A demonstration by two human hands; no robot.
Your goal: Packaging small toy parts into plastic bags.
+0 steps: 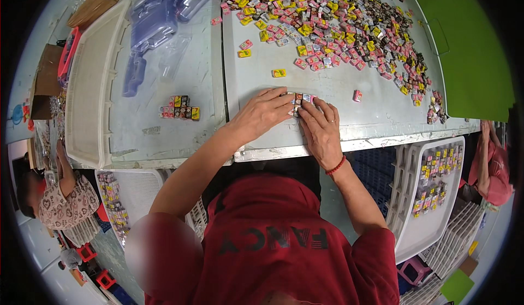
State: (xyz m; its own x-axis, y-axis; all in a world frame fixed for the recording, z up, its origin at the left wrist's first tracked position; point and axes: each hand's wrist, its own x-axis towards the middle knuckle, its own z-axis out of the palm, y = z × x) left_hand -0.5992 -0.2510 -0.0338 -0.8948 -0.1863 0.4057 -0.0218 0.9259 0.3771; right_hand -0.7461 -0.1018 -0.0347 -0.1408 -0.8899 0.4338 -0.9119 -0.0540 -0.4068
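Note:
Near the table's front edge, a tight cluster of small printed boxes (298, 98) in pink, black and white lies flat between my two hands. My left hand (262, 113) presses its bent fingers against the cluster's left side and partly covers it. From the right and front, my right hand (322, 127) closes its fingers on the same cluster; a red bead bracelet circles that wrist. A single yellow box (279, 73) lies just beyond the left fingers. One pink box (357, 96) stands apart to the right of my right hand.
A large heap of small boxes (338, 26) spreads over the far table. To the left sit another grouped block of boxes (180, 108), clear bluish plastic cases (158, 18) and a white tray (90, 92). Stacked trays (431, 196) stand at lower right. Other people are on both sides.

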